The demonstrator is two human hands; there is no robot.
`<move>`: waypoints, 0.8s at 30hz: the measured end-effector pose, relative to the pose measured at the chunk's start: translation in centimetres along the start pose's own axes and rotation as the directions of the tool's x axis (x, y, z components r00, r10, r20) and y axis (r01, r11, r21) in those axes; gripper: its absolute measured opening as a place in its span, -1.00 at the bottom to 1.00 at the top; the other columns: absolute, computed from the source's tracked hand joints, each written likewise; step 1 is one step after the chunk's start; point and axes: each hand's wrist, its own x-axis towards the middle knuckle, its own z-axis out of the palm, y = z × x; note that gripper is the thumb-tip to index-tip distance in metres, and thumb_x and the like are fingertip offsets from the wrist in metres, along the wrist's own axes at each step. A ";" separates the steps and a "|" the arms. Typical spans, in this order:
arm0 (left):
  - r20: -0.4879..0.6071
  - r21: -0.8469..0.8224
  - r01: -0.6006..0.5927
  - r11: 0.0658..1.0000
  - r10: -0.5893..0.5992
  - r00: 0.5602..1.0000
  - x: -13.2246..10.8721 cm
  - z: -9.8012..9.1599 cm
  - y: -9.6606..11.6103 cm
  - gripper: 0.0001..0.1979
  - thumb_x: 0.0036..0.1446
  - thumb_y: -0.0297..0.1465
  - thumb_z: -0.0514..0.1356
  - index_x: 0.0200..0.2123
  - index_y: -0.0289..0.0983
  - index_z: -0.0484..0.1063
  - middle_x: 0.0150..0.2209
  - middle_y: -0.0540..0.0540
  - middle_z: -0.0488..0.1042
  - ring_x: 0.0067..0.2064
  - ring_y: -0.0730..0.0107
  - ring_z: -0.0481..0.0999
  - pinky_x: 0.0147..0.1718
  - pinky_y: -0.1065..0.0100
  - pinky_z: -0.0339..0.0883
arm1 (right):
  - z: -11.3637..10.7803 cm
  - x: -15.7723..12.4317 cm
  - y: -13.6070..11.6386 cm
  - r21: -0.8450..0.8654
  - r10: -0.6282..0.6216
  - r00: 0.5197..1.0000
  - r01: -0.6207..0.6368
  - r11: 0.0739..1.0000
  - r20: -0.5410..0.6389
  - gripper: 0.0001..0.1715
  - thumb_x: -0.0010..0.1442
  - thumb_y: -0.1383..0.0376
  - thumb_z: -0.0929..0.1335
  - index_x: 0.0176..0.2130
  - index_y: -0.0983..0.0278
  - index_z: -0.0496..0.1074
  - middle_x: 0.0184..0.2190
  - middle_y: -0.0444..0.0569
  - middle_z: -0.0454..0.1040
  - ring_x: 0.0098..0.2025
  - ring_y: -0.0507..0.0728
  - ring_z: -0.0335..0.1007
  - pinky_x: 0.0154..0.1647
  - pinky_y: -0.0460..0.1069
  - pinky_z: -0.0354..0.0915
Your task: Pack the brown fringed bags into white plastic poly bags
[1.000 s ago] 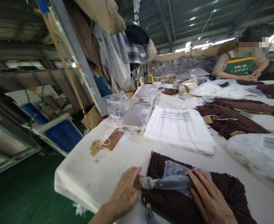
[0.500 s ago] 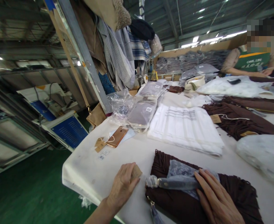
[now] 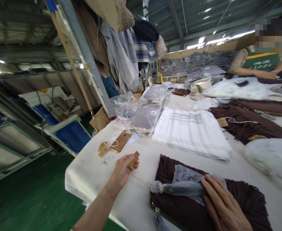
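Note:
My left hand (image 3: 123,171) pinches a brown cardboard hang tag (image 3: 134,159) a little above the table. A pale string seems to run from the tag toward a dark brown fringed bag (image 3: 177,205). The bag lies flat, with a strap or handle (image 3: 184,189) wrapped in clear plastic across its top and a wrapped zipper pull (image 3: 159,219) at its left end. Spread over the bag and the end of the strap, my right hand (image 3: 224,203) rests with its fingers stretched out.
A copper-coloured phone (image 3: 121,141) lies beside another tag (image 3: 103,149). Behind the bag are a folded white cloth (image 3: 189,133) and plastic-packed grey items (image 3: 147,115). More brown fringed bags (image 3: 253,122) lie to the right. A person (image 3: 261,62) stands across the table.
My left hand has moved up and left, away from the bag, lifting the hang tag with it. My right hand stays on the bag. The person opposite has shifted their hands slightly.

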 end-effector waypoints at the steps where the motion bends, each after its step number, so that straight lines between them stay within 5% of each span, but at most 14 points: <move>1: -0.027 0.003 -0.009 1.000 0.009 1.000 0.3 -0.1 0.0 -0.52 -0.25 -0.11 0.29 -0.33 -0.36 0.36 -0.34 -0.22 0.49 -0.35 0.29 0.50 -0.33 0.25 0.39 | 0.0 0.1 0.0 0.003 0.005 1.000 -0.005 1.000 -0.003 -0.48 0.30 0.24 0.09 0.17 0.41 0.16 0.15 0.18 0.23 0.25 0.24 0.05 0.14 0.11 0.19; 8: -0.216 0.365 -0.119 0.923 0.208 0.954 2.0 0.1 -1.4 -0.42 -0.23 -0.30 0.31 -0.11 -0.33 0.21 -0.27 -0.10 0.33 -0.25 0.23 0.44 -0.25 0.18 0.35 | 0.0 -0.2 0.0 0.037 0.001 1.000 0.000 0.999 -0.013 -0.45 0.30 0.24 0.08 0.21 0.38 0.10 0.17 0.15 0.21 0.26 0.23 0.01 0.17 0.09 0.14; 14: -0.027 0.689 -0.208 0.694 0.311 0.950 1.2 1.2 -1.9 -0.38 -0.24 -0.48 0.32 -0.03 -0.28 0.24 -0.11 -0.14 0.30 -0.03 0.10 0.36 -0.02 0.13 0.22 | 0.1 -0.6 0.1 0.041 -0.003 1.000 0.002 0.999 0.010 -0.44 0.30 0.26 0.09 0.23 0.39 0.07 0.19 0.16 0.17 0.27 0.25 -0.01 0.20 0.11 0.09; 19: 0.149 0.795 -0.262 0.547 0.243 0.958 0.6 1.1 -1.5 -0.76 0.02 -0.43 0.19 -0.18 -0.30 0.35 -0.19 -0.14 0.36 -0.13 0.22 0.40 -0.06 0.22 0.25 | -0.3 -0.1 -0.1 -0.020 -0.009 1.000 0.010 1.000 0.026 -0.38 0.29 0.22 0.08 0.28 0.37 -0.04 0.18 0.19 0.21 0.24 0.28 0.07 0.06 0.14 0.26; 24: 0.227 0.827 -0.288 0.483 0.181 0.957 0.3 1.2 -1.0 -0.71 -0.05 -0.63 0.11 -0.21 -0.29 0.38 -0.21 -0.10 0.41 -0.15 0.33 0.40 -0.06 0.33 0.22 | -2.3 0.5 0.1 -0.063 -0.071 0.981 0.083 0.994 0.178 0.08 0.05 -0.14 0.26 0.28 0.48 -0.07 0.21 0.30 0.15 0.19 0.37 0.14 -0.03 0.18 0.33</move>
